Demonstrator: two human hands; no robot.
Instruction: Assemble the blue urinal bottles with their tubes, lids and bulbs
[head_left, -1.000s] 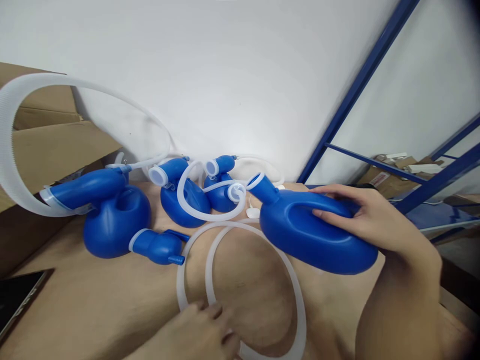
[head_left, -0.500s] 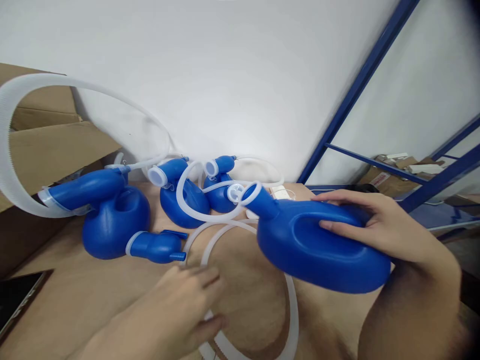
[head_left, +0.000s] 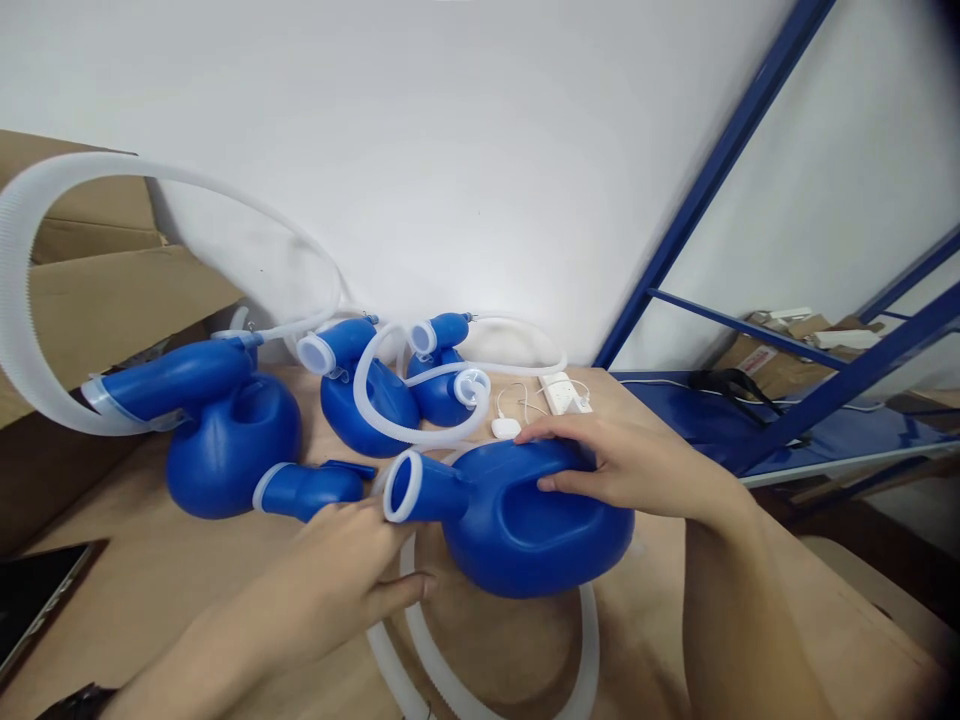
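My right hand (head_left: pixel 607 460) grips a blue plastic urinal bottle (head_left: pixel 525 540) by its looped handle, thumb in the opening and fingers over the top. The bottle's round mouth (head_left: pixel 403 487), with a pale rim, faces left. Just left of it is my left hand (head_left: pixel 352 570), thumb spread from the fingers, some fingertips hidden near the mouth. Beyond that hand lies a loose blue spout piece (head_left: pixel 311 490) with a white collar. Beneath the bottle, a white ribbed hose (head_left: pixel 589 640) curls on the table.
Several blue bottles with spouts and hoses, including one large one (head_left: pixel 232 450), stand toward the wall. A cardboard box (head_left: pixel 112 300) is at left, above a dark flat device (head_left: pixel 45 600). A white power strip (head_left: pixel 562 392) and blue metal rack (head_left: pixel 697 190) are right.
My right hand has brought the bottle left and slightly down, its mouth now beside my left hand. My left hand has shifted slightly left and up, toward the spout piece.
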